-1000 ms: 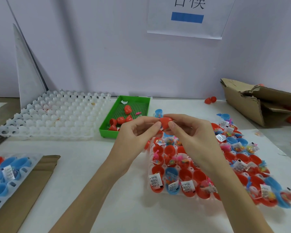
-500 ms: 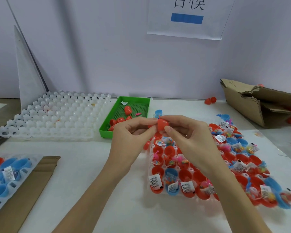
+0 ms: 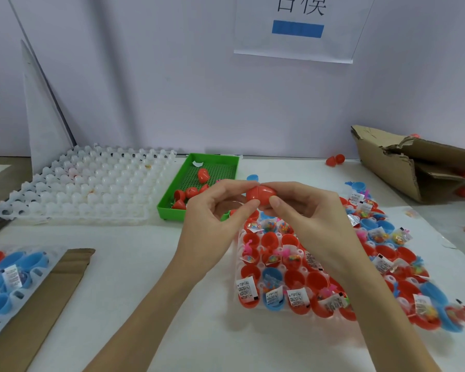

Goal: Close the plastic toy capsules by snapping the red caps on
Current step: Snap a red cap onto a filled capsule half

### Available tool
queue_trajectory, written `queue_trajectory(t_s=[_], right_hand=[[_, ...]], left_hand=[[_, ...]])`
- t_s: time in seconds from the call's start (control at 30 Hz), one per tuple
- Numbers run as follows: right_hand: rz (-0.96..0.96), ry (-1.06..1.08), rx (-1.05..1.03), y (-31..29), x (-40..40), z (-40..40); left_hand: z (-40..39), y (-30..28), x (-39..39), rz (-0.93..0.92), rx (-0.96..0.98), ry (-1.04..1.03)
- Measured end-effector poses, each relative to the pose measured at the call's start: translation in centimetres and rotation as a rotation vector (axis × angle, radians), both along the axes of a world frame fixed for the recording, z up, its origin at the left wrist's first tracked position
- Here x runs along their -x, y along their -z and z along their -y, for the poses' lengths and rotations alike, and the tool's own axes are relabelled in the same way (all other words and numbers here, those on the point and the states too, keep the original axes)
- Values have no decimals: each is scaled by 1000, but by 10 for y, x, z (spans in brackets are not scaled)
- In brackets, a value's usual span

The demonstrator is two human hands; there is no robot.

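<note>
A red capsule (image 3: 261,194) lies sideways between my two hands, its two halves joined with a seam showing near the middle. My left hand (image 3: 215,210) pinches its left end with thumb and fingertips. My right hand (image 3: 306,210) pinches its right end the same way. Below them a clear tray (image 3: 239,267) holds several open red and blue capsule halves filled with small toys and paper slips. A green tray (image 3: 172,200) behind my left hand holds several loose red caps (image 3: 203,175).
An empty white cell tray (image 3: 86,189) lies at the back left. A tray of blue halves (image 3: 8,280) and a cardboard strip (image 3: 46,299) sit at the front left. A torn cardboard box (image 3: 403,167) stands at the back right, two red caps (image 3: 334,159) near it.
The cap and base in my hands have come together into one closed red capsule, now turned sideways. Both hands stayed above the filled tray.
</note>
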State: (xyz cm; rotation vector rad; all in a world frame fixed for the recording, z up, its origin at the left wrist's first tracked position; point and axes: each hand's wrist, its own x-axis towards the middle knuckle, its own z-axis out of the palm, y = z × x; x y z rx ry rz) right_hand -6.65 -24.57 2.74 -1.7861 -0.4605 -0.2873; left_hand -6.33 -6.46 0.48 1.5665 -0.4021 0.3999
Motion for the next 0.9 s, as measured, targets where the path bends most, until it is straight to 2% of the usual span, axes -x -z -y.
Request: queue_trajectory(t_s=[0.4, 0.53, 0.67, 0.9], right_hand=[[24, 19, -66, 0, 4, -4], [-2, -2, -21, 3, 5, -7], [69, -44, 142, 2, 9, -12], [324, 349, 352, 9, 9, -30]], left_hand=[[-1, -4, 4, -8, 45, 17], [0, -1, 3, 28, 6, -30], [0, -2, 4, 65, 4, -77], [8, -5, 9, -102, 216, 12]])
